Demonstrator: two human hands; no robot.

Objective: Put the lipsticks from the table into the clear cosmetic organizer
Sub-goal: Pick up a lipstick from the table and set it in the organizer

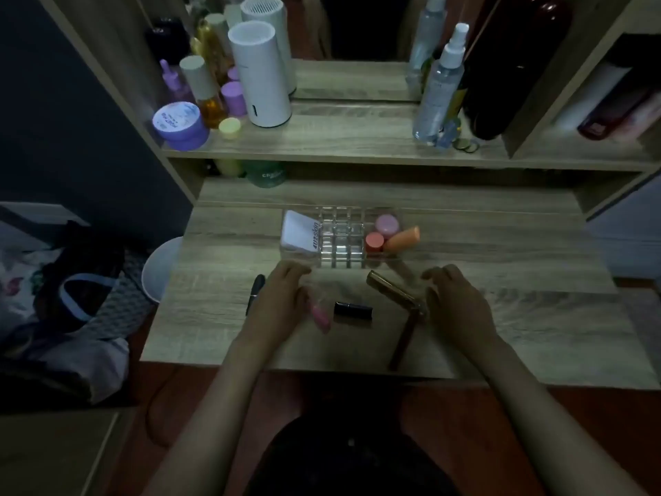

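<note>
Though untouched, black lipstick between hands.

the organizer sits mid-table, behind both hands. in its left bay lies a compact; in its right bay, three tubes. before it lie four lipsticks: one left of the left hand, two between the hands, one beside the right hand.
</note>
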